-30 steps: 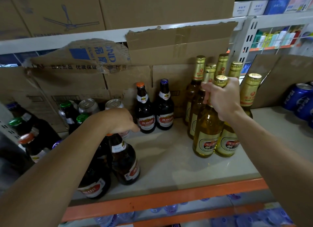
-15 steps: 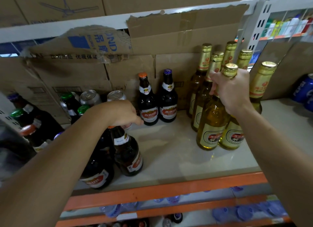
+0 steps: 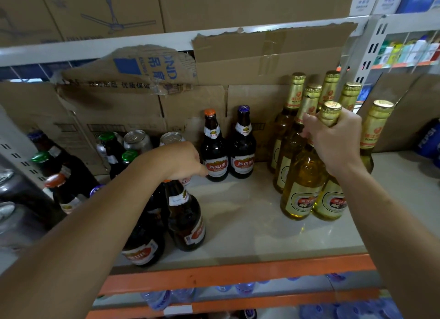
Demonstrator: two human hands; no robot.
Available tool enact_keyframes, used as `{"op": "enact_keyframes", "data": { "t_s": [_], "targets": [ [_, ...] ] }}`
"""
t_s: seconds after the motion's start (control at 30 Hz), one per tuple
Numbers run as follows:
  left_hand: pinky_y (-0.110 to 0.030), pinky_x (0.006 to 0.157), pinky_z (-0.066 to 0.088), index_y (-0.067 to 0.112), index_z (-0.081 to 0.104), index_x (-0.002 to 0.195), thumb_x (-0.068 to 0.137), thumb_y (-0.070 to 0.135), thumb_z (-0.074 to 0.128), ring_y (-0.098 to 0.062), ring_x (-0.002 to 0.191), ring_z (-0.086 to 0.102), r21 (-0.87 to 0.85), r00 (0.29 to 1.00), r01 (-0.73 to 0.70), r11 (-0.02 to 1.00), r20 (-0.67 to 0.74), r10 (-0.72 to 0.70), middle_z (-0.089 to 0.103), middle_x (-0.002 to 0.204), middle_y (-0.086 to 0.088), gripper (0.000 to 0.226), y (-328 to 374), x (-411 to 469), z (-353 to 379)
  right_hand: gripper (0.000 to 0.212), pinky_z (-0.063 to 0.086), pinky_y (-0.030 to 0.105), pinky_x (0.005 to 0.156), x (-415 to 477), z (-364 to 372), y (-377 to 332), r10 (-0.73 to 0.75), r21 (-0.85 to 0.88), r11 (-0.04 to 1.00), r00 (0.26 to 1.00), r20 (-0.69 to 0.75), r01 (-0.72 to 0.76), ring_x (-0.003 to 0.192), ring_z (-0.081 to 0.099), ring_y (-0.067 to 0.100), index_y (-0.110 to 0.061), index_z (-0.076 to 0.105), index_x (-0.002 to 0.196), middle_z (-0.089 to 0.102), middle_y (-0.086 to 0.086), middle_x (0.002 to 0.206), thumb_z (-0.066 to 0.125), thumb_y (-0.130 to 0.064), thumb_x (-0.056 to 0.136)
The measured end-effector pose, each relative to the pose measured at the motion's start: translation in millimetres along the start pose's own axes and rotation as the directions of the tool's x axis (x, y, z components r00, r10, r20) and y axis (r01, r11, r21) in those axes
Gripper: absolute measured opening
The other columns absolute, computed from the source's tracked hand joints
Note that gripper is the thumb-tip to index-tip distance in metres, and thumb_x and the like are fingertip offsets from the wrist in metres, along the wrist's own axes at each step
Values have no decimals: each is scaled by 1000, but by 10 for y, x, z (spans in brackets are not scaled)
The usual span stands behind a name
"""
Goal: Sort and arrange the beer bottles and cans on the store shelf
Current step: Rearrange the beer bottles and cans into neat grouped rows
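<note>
Sorting under way on the store shelf [image 3: 238, 226]. The right hand [image 3: 333, 138] is wrapping its fingers tightly round the foil neck of a gold bottle [image 3: 302, 187]. This bottle is standing at the front left corner of the gold-bottle cluster [image 3: 295, 99], on the right half of the shelf and touching the bottle just beside it. Whether its base is leaving the shelf cannot be told.

The left hand [image 3: 183, 161] is closing from above over the cap of a brown bottle [image 3: 185, 221]. Its fingers are curling downward, mostly hidden behind the knuckles. The brown bottle is leaning slightly at the front of the dark group on the left, with cans [image 3: 138, 140] behind it. Two dark bottles [image 3: 214, 152] are standing side by side at the back centre, against the cardboard [image 3: 262, 64].

Against the two earlier views, both hands are keeping the same grips. Neither held bottle is shifting relative to its neighbours; only the viewpoint is moving.

Judgement: no sorting step is completing over this interval. Both bottles are being readied for a move, the brown one probably toward the matching pair at the back.
</note>
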State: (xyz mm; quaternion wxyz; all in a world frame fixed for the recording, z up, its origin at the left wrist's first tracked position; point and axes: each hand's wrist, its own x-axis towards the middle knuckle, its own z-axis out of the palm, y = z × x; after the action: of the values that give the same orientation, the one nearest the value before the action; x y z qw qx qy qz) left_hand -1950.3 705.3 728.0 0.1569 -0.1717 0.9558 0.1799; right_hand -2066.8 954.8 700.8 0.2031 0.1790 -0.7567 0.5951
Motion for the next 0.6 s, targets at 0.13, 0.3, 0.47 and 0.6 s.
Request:
{"op": "enact_keyframes", "data": {
  "t_s": [0.13, 0.3, 0.47, 0.6],
  "targets": [
    [-28, 52, 29, 8, 54, 64, 88, 24, 57, -17, 57, 40, 69, 999, -9, 998, -35, 12, 46, 61, -5, 29, 27, -22, -10, 10, 49, 14, 52, -11, 16, -14, 23, 0, 1000, 1000, -12, -23, 58, 64, 1, -8, 67, 86, 67, 4, 74, 65, -16, 91],
    [-29, 50, 25, 10, 42, 58, 89, 19, 54, -16, 55, 33, 102, 998, -23, 994, -59, 29, 35, 57, -4, 34, 36, -62, -17, 16, 49, 21, 60, -76, 1, -42, 22, -135, 990, 999, -50, -29, 75, 64, 14, -11, 65, 92, 67, 3, 85, 66, -28, 92],
    [-29, 49, 23, 12, 39, 56, 89, 20, 54, -16, 53, 32, 86, 997, -33, 996, -71, 39, 33, 54, -2, 37, 33, -60, -16, 36, 45, 13, 73, -370, -7, -71, 46, -167, 982, 971, -236, -87, 91, 61, 13, -11, 62, 115, 63, -2, 102, 70, -34, 89],
    [-29, 49, 25, 12, 41, 55, 89, 22, 54, -17, 54, 34, 77, 996, -38, 996, -83, 44, 36, 52, -3, 37, 21, -44, -12, 30, 50, 16, 80, -547, -5, -98, 18, -98, 994, 934, -357, -57, 96, 63, 16, -11, 59, 112, 63, 4, 106, 69, -29, 90]
  ]
}}
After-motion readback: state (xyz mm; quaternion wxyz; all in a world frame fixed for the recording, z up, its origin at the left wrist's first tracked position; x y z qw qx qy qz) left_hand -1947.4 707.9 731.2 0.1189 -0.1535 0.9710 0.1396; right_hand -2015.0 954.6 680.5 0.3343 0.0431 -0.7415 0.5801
